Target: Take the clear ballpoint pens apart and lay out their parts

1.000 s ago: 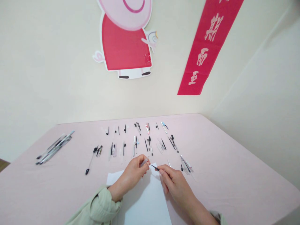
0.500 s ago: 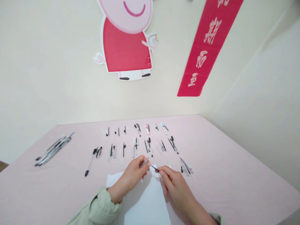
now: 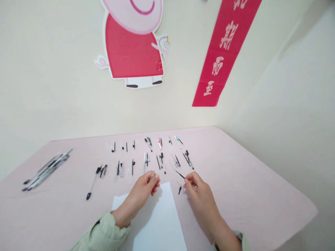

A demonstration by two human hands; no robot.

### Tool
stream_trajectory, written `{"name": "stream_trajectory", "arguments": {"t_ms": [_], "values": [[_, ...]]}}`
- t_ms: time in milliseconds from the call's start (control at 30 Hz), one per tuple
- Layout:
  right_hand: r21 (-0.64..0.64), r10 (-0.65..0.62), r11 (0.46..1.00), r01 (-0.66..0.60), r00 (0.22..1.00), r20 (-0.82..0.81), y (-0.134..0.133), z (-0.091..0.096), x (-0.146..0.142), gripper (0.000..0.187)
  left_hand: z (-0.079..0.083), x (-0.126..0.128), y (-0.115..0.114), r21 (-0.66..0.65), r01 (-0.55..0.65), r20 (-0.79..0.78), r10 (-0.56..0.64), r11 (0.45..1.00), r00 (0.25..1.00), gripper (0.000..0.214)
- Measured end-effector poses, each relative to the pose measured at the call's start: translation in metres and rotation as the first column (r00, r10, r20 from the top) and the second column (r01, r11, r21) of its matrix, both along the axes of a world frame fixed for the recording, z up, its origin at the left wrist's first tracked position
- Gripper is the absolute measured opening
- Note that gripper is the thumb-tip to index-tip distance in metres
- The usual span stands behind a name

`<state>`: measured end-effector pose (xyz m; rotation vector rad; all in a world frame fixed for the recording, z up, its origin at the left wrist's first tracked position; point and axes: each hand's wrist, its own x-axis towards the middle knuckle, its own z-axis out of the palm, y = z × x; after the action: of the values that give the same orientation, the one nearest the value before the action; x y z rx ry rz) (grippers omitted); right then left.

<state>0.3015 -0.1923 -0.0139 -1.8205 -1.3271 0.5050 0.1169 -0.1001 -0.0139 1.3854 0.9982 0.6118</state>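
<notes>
My right hand [image 3: 199, 191] pinches a thin dark pen refill [image 3: 180, 175] between thumb and fingers, its tip pointing up and left. Just left of that hand, a small black pen part [image 3: 179, 190] lies on the table, and clear pieces beside it are partly covered by my fingers. My left hand [image 3: 145, 188] is closed above a sheet of white paper [image 3: 159, 223]. Between its thumb and forefinger shows the end of a small clear piece [image 3: 152, 175], mostly hidden, so its kind cannot be made out.
Rows of taken-apart pens with dark refills [image 3: 132, 167] lie across the pink tablecloth [image 3: 251, 195]. A bundle of pens [image 3: 49, 170] is at the left. One clear pen with a black cap [image 3: 93, 183] lies nearer. A wall with a red banner [image 3: 222, 52] stands behind.
My right hand has moved away from my left one, over the pen parts on the right, carrying the refill. The view has shifted slightly to the right.
</notes>
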Motion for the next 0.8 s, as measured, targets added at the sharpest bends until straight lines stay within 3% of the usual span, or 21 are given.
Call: {"name": "stream_trajectory", "arguments": {"t_ms": [133, 267, 500, 667, 800], "values": [[0.068, -0.117, 0.993, 0.100, 0.936, 0.332, 0.000, -0.003, 0.018, 0.010, 0.005, 0.003, -0.005, -0.131, 0.049, 0.054, -0.043, 0.990, 0.998, 0.037], [-0.009, -0.079, 0.995, 0.094, 0.879, 0.470, -0.002, -0.006, 0.021, 0.011, 0.008, 0.004, -0.008, -0.179, 0.045, 0.112, -0.025, 0.983, 0.993, 0.037], [-0.058, -0.013, 0.997, 0.049, 0.861, 0.508, -0.003, -0.005, 0.013, 0.011, 0.013, 0.002, -0.014, -0.358, 0.072, 0.253, 0.022, 0.931, 0.967, 0.033], [0.042, -0.020, 0.999, 0.000, 0.876, 0.482, -0.002, 0.001, 0.008, 0.015, 0.015, 0.003, -0.016, -0.529, 0.174, 0.429, 0.085, 0.831, 0.899, 0.027], [0.129, 0.101, 0.975, -0.182, 0.875, 0.473, -0.003, 0.009, -0.009, 0.015, 0.014, 0.004, -0.016, -0.611, 0.215, 0.462, 0.123, 0.762, 0.878, 0.026]]}}
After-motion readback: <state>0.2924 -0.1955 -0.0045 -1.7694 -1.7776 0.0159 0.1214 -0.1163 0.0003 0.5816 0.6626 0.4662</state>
